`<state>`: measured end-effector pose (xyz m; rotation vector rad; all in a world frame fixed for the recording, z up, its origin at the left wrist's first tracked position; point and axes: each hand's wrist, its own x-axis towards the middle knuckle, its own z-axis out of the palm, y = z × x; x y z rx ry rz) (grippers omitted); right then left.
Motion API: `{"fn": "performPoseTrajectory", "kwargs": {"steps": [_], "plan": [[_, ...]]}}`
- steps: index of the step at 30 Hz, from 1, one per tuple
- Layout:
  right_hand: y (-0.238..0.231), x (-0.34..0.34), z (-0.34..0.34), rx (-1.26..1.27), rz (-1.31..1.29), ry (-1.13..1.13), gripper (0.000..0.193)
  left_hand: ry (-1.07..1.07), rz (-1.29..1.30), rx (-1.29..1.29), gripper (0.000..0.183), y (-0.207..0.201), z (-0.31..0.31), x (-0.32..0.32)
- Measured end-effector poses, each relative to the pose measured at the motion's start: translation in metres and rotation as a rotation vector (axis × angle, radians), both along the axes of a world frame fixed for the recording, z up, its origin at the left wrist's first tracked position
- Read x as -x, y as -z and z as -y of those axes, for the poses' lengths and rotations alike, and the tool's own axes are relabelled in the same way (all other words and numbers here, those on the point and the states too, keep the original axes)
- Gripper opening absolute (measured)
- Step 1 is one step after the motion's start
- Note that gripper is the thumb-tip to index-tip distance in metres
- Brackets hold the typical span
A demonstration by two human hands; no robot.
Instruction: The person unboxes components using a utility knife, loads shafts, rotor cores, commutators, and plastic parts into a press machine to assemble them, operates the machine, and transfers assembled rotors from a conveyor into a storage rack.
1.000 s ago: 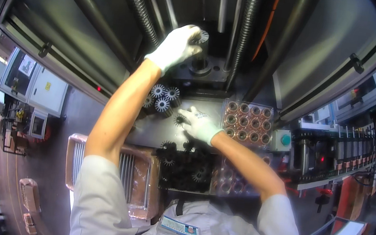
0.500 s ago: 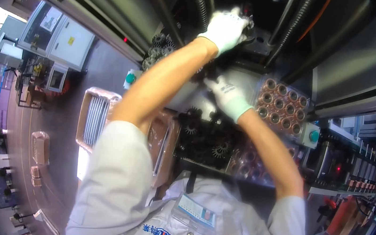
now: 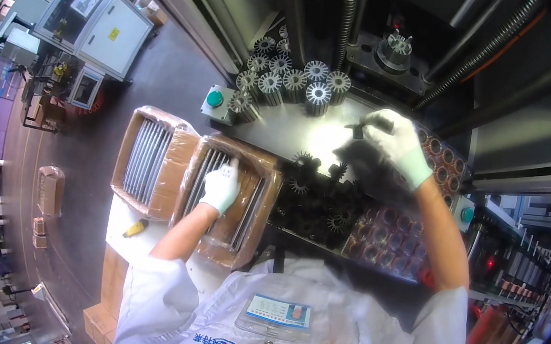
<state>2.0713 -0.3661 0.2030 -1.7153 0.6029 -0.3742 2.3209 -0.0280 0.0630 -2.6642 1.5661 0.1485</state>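
Note:
My left hand (image 3: 221,187), in a white glove, reaches into a plastic-lined cardboard box (image 3: 263,222) over metal rods (image 3: 208,167). One of its fingers is stretched out; the others are mostly hidden beneath the hand. My right hand (image 3: 394,140), also gloved, is closed on a small black part (image 3: 356,131) above the bright metal worktop (image 3: 281,125). Close below it lies a pile of black toothed pieces (image 3: 337,204). A slotted metal core (image 3: 398,45) stands on the machine's fixture (image 3: 393,61), away from both hands.
Several slotted metal cores (image 3: 294,82) stand at the worktop's far left, by a green button box (image 3: 215,100). Trays of copper-coloured rings (image 3: 388,239) lie on the right. Another box of rods (image 3: 144,162) sits left. Machine columns (image 3: 347,21) rise at the back.
My left hand has come back from the machine fixture to the box of rods, baring the slotted core there. My right hand has moved right, with a black part in its fingers.

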Motion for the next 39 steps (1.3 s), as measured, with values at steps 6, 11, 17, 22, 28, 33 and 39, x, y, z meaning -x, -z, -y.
{"fn": "performPoseTrajectory", "kwargs": {"steps": [6, 11, 17, 22, 28, 33, 39], "plan": [[-0.018, -0.002, -0.012, -0.043, -0.057, 0.050, 0.024, 0.121, 0.030, -0.114, 0.013, 0.003, 0.022, -0.026], [-0.028, -0.002, 0.000, -0.060, 0.140, 0.191, 0.033, 0.239, -0.001, -0.049, 0.018, 0.007, 0.001, -0.032], [-0.054, -0.027, 0.067, 0.086, 0.259, 0.460, 0.030, 0.136, -0.255, 0.082, 0.038, -0.017, 0.002, 0.020], [-0.054, -0.059, 0.115, 0.389, 0.154, 0.589, 0.031, 0.024, -0.580, 0.042, 0.031, -0.005, -0.056, 0.032], [-0.050, -0.050, 0.149, 0.548, -0.057, 0.386, 0.033, -0.123, -0.760, -0.133, 0.032, -0.028, -0.085, 0.040], [-0.049, -0.049, 0.101, 1.056, -0.237, 0.445, 0.048, -0.391, -1.276, 0.331, 0.036, -0.035, -0.083, 0.015], [-0.044, -0.029, 0.101, 1.162, -0.435, 0.291, 0.053, -0.070, -0.964, 0.597, 0.046, -0.137, 0.146, 0.034]]}}
